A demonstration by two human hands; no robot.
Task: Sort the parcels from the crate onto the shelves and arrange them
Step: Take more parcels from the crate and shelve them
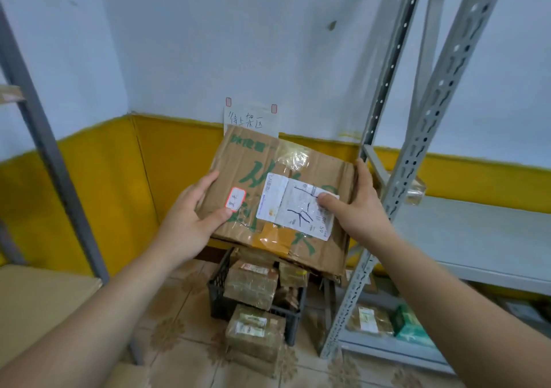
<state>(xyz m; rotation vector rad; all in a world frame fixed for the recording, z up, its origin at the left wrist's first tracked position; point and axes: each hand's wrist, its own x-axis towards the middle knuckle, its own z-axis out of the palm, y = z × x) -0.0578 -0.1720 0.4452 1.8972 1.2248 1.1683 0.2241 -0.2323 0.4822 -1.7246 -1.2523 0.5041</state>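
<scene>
Flat cardboard parcel (pixel 280 196) was held mid-frame above the crate (pixel 219 298); left hand (pixel 190 220) and right hand (pixel 357 205) gripped its opposite short edges, thumbs on top; it looked light, creased and bendy, tape patches probably slick, so edge grips suited; long axis ran left-right, labelled face tilted toward the camera.

Black crate (pixel 220 296) on tiled floor (pixel 171 325)

Pale blue wall (pixel 208 44), yellow band (pixel 104 179) below, patterned beige floor tiles (pixel 179 328)
</scene>
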